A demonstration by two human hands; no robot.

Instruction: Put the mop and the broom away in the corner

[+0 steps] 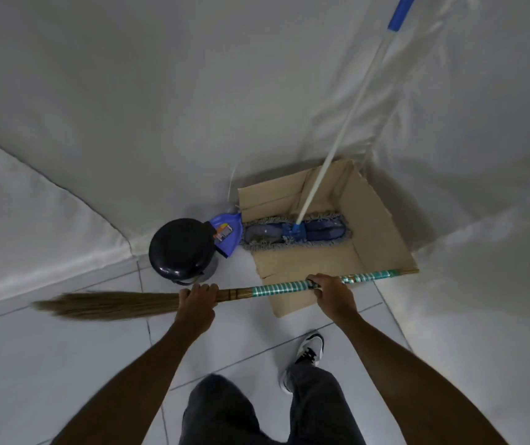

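I hold a straw broom [276,289] level across my front, its bristles to the left and its green-and-silver taped handle to the right. My left hand [197,300] grips it where the bristles meet the handle. My right hand [329,292] grips the taped handle. The mop [292,234], with a blue flat fringed head and a white pole with a blue grip, stands in the corner with its head on a sheet of cardboard [372,226] and its pole leaning back against the wall.
A black round lidded bin [181,248] stands left of the mop, with a blue dustpan [226,234] between them. White plastic sheeting covers both walls. The floor is white tile. My legs and one shoe [310,348] are below.
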